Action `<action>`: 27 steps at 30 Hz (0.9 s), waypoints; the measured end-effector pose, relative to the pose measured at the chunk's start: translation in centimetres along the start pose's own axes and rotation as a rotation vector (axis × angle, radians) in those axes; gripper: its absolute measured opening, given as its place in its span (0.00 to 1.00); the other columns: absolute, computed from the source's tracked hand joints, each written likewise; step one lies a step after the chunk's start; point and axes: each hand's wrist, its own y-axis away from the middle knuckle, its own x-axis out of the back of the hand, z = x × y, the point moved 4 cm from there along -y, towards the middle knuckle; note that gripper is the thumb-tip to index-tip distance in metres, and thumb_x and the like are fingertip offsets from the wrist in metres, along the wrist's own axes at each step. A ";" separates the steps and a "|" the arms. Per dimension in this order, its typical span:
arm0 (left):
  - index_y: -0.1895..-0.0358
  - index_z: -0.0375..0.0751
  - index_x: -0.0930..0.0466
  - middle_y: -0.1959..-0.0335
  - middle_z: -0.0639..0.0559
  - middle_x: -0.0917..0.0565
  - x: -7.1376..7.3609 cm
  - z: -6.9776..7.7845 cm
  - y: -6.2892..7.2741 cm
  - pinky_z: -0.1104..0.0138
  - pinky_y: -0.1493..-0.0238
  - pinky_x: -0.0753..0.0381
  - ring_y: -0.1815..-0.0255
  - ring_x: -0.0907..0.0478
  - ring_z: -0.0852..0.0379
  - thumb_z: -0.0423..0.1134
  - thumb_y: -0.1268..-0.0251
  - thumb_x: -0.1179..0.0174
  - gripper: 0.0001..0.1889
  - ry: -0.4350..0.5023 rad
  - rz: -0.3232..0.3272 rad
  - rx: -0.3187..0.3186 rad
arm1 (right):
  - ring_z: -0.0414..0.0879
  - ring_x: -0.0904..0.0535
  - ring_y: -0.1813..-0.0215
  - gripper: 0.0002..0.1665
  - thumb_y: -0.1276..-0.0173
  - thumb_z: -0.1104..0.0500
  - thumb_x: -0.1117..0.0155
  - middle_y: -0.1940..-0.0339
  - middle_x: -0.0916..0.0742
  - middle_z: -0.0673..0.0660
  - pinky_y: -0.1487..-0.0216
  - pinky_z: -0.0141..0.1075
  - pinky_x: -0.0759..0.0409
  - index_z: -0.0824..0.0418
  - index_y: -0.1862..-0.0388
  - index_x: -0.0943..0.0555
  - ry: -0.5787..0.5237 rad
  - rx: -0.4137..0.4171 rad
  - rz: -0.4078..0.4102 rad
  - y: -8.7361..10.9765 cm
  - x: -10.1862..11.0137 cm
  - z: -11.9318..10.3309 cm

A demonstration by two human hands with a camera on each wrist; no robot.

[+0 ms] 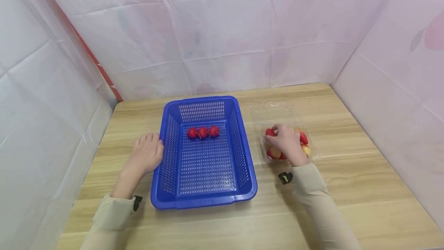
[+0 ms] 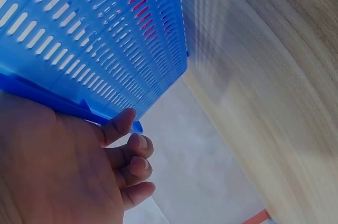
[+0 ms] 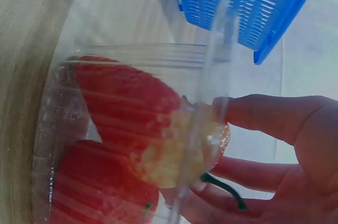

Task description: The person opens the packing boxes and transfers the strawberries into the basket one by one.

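My left hand (image 1: 148,153) rests against the left rim of a blue plastic basket (image 1: 158,200), its fingers loosely bent outside the slotted wall in the left wrist view. Three red cherry-like fruits (image 1: 202,132) with stems lie in a row inside the basket. To the right, my right hand (image 1: 286,142) reaches into a clear plastic box (image 1: 264,153) of red and yellow fruits (image 1: 274,152). Thumb and fingers pinch a red fruit (image 1: 270,132) there. In the right wrist view the box wall and a green stem (image 3: 227,189) partly cover the fingers.
The box's clear lid (image 1: 277,113) lies folded back behind it. Everything stands on a wood-grain table (image 1: 347,188). White patterned sheets (image 1: 222,30) rise along the back and both sides.
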 end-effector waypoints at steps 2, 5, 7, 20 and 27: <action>0.55 0.34 0.32 0.60 0.40 0.29 0.0 0.0 0.0 0.51 0.58 0.37 0.57 0.34 0.41 0.42 0.22 0.67 0.15 -0.003 0.004 -0.001 | 0.61 0.21 0.60 0.31 0.36 0.53 0.31 0.54 0.16 0.72 0.55 0.49 0.24 0.73 0.42 0.24 -0.024 -0.008 0.000 0.1 0.1 0.0; 0.55 0.34 0.32 0.60 0.40 0.29 -0.1 -0.1 0.0 0.51 0.58 0.37 0.58 0.34 0.41 0.42 0.22 0.67 0.16 0.001 0.001 0.000 | 0.59 0.20 0.62 0.31 0.36 0.54 0.31 0.53 0.17 0.72 0.63 0.45 0.18 0.73 0.41 0.25 -0.060 -0.025 -0.002 0.2 0.2 -0.1; 0.55 0.34 0.32 0.60 0.40 0.29 -0.2 -0.1 0.0 0.51 0.58 0.37 0.57 0.34 0.41 0.42 0.22 0.67 0.16 0.002 -0.005 0.001 | 0.59 0.20 0.61 0.31 0.36 0.55 0.32 0.52 0.17 0.73 0.62 0.46 0.17 0.74 0.40 0.26 -0.078 -0.034 0.001 0.2 0.3 -0.1; 0.54 0.34 0.33 0.60 0.41 0.29 -0.1 -0.1 0.0 0.51 0.58 0.37 0.58 0.35 0.42 0.42 0.22 0.68 0.16 0.013 -0.017 0.005 | 0.60 0.20 0.59 0.26 0.35 0.56 0.34 0.53 0.17 0.73 0.55 0.52 0.19 0.75 0.46 0.21 -0.128 0.009 0.038 0.4 1.3 -1.3; 0.54 0.35 0.33 0.61 0.42 0.29 -0.1 -0.2 0.0 0.52 0.59 0.38 0.59 0.35 0.43 0.43 0.22 0.69 0.17 0.018 -0.020 0.014 | 0.53 0.21 0.69 0.28 0.35 0.53 0.33 0.56 0.16 0.70 0.69 0.39 0.21 0.73 0.44 0.22 -0.151 0.037 0.022 0.3 1.8 -2.5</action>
